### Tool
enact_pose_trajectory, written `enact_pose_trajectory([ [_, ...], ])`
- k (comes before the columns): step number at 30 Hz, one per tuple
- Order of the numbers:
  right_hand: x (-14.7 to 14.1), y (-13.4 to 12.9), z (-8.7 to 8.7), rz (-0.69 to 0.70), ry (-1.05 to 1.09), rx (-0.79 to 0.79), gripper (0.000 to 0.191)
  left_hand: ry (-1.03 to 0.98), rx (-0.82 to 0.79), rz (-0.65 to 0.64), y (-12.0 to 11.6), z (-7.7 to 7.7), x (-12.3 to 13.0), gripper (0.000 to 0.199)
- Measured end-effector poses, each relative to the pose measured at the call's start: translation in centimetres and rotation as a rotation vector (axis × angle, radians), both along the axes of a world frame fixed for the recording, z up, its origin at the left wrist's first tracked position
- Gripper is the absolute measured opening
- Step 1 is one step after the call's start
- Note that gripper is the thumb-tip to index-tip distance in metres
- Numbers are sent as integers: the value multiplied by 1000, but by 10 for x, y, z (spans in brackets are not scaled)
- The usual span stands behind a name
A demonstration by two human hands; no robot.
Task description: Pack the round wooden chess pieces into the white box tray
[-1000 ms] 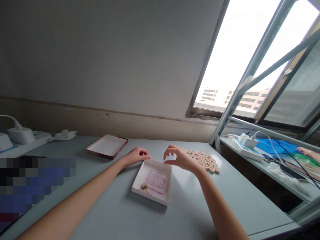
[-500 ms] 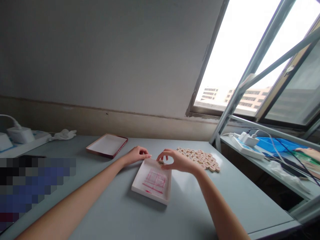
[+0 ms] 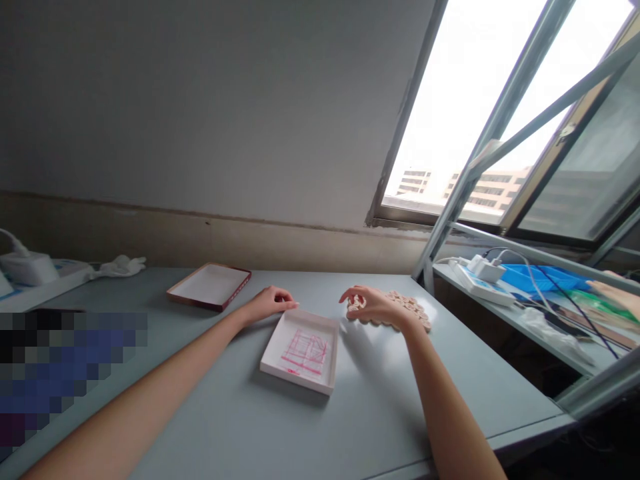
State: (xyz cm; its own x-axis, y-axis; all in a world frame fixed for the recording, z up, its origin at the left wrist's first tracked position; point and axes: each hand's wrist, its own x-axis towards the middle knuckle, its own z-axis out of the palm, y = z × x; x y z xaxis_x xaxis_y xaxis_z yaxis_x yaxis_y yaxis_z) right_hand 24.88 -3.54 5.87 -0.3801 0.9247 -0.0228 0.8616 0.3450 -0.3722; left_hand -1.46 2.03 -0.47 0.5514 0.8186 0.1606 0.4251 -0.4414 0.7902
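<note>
Bare forearms (image 3: 165,380), slim wrists (image 3: 407,323); slender fingers (image 3: 352,291)

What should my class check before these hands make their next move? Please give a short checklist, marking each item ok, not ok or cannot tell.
1. White tray flat on the table, open side up: ok.
2. Pink markings on the tray's floor in plain sight: ok.
3. Left hand at the tray's far left corner: ok; whether it presses on the tray, cannot tell.
4. Right hand at the left end of the wooden discs: ok.
5. Firm grip on a disc: cannot tell; one shows between thumb and fingers.
6. Every disc visible: not ok; the right hand and wrist cover some.
</note>
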Motion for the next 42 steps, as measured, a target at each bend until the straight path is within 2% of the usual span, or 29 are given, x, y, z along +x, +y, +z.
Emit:
enact_pose_trajectory([
  [5,-13,2,-6,50,-112,86,15,12,5,8,-2,2,0,40],
  [11,-4,3,-5,-38,-86,30,10,21,5,20,-2,3,0,42],
  [13,-8,3,-3,4,-3,25,12,24,11,20,-1,3,0,42],
  [16,-30,-2,-3,126,82,83,15,15,19,12,1,2,0,42],
  [19,-58,-14,-7,264,15,78,23,16,21,9,1,2,0,41],
  [21,-70,-23,-10,283,-53,76,29,17,24,7,1,2,0,41],
  [24,-76,-29,-13,277,-97,27,29,18,23,17,1,2,1,43],
  [28,-73,-27,-13,343,-67,-78,19,30,25,29,2,1,1,44],
  [32,-73,-25,-14,334,-77,-124,35,38,31,32,2,2,1,44],
  [37,-74,-27,-18,315,-27,-45,50,10,24,25,-1,4,1,45],
  [42,-78,-30,-13,248,-122,-68,54,-19,26,2,0,3,1,43],
])
